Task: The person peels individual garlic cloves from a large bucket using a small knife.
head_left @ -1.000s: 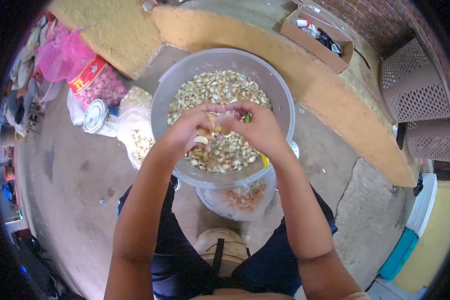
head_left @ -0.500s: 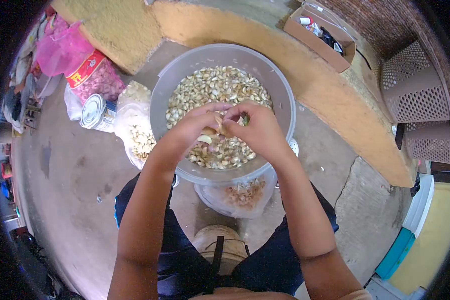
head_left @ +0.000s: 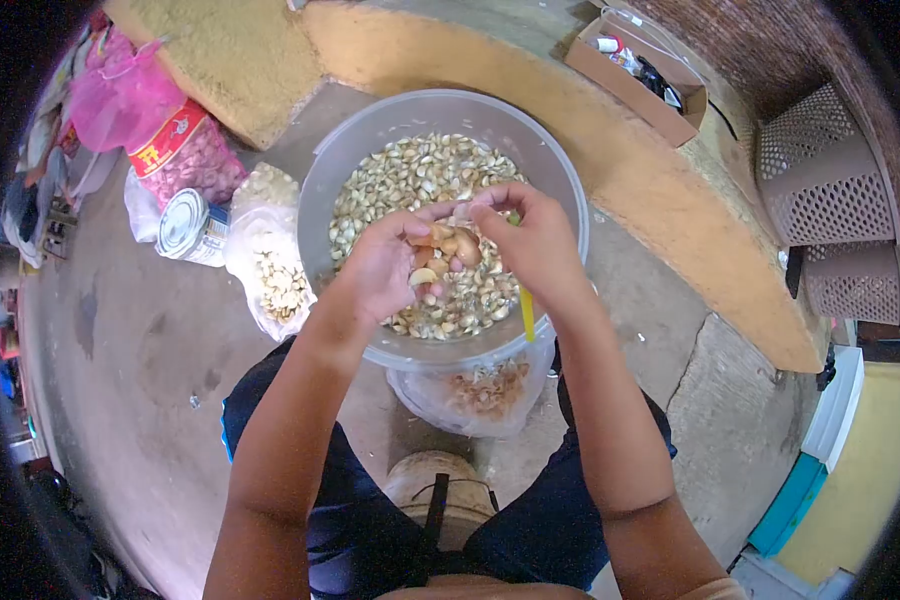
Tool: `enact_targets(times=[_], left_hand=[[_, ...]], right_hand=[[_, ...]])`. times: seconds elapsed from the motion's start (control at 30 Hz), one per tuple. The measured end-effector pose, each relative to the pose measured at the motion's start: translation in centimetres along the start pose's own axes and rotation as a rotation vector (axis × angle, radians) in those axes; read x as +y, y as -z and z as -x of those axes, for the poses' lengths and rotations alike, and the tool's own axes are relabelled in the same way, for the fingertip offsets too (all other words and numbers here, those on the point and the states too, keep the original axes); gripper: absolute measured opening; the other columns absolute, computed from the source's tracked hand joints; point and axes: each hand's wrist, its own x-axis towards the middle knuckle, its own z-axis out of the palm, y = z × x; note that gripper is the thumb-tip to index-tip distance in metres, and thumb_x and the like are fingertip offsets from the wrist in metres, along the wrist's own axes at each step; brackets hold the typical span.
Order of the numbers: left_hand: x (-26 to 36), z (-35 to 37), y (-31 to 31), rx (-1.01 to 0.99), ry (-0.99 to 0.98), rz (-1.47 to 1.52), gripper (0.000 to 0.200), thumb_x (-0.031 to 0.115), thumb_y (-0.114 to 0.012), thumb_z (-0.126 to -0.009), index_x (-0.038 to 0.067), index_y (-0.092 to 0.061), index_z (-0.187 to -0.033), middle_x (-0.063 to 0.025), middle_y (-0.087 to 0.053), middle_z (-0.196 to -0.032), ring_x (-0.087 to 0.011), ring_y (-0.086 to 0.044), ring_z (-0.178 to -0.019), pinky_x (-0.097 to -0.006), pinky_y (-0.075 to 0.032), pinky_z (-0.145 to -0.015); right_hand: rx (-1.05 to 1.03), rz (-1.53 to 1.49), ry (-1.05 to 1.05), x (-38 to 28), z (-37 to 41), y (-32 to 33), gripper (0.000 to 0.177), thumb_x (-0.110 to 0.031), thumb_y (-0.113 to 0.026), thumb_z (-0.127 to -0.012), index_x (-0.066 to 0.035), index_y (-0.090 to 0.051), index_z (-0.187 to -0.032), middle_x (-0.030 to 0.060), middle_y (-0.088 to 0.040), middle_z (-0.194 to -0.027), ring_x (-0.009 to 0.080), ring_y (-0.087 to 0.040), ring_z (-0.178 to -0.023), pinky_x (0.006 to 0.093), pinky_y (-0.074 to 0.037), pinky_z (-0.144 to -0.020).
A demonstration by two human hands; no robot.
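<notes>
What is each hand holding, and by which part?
Left hand cups several garlic cloves in its fingers; right hand pinches the top one and grips a yellow tool around its middle.

Left hand (head_left: 385, 275) & right hand (head_left: 535, 245), each closed on cloves (head_left: 420, 170), sit close together inside bowl (head_left: 365, 125); its rim rings them. Left of left hand it's tight: clove bag (head_left: 270, 275) against bowl, then tin (head_left: 190, 228), net sack (head_left: 185, 150). Beyond hands, raised ledge (head_left: 610, 130) blocks. Toward body, peel bag (head_left: 485, 395) btwn knees. Right of right hand: bare floor (head_left: 645, 290), open.
</notes>
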Motion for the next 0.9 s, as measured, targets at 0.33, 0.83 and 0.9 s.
enact_targets(times=[0.33,0.83,0.9], left_hand=[[0.4,0.7,-0.2,0.026,-0.033,-0.094,0.055,0.018,-0.042,-0.07,0.004,-0.034,-0.124,-0.0095,-0.055,-0.089,-0.0166,-0.054,-0.067,-0.027,-0.045,-0.043],[0.2,0.8,0.4,0.025,-0.023,0.02,0.05,0.019,-0.041,-0.073,0.004,-0.038,-0.12,-0.0082,-0.056,-0.085,-0.0146,-0.054,-0.066,-0.0253,-0.044,-0.048],[0.4,0.8,0.6,0.068,-0.041,0.049,0.048,0.019,-0.041,-0.073,0.004,-0.04,-0.119,-0.0081,-0.056,-0.084,-0.0148,-0.053,-0.065,-0.0253,-0.044,-0.048]], right_hand=[[-0.135,-0.165,-0.254,-1.2,-0.1,0.4,0.017,-0.014,-0.066,-0.07,-0.003,-0.059,-0.081,-0.0012,-0.053,-0.064,0.0037,-0.042,-0.047,0.0181,-0.033,-0.041],[0.184,-0.383,-0.227,0.2,-0.8,-0.8,0.014,-0.009,-0.066,-0.069,0.0,-0.061,-0.079,0.0008,-0.055,-0.064,0.0043,-0.043,-0.045,0.0174,-0.033,-0.04],[0.145,-0.262,-0.238,-0.5,-0.6,-0.2,0.013,-0.008,-0.065,-0.069,-0.001,-0.061,-0.078,0.0016,-0.056,-0.065,0.0062,-0.046,-0.049,0.0198,-0.037,-0.043]])
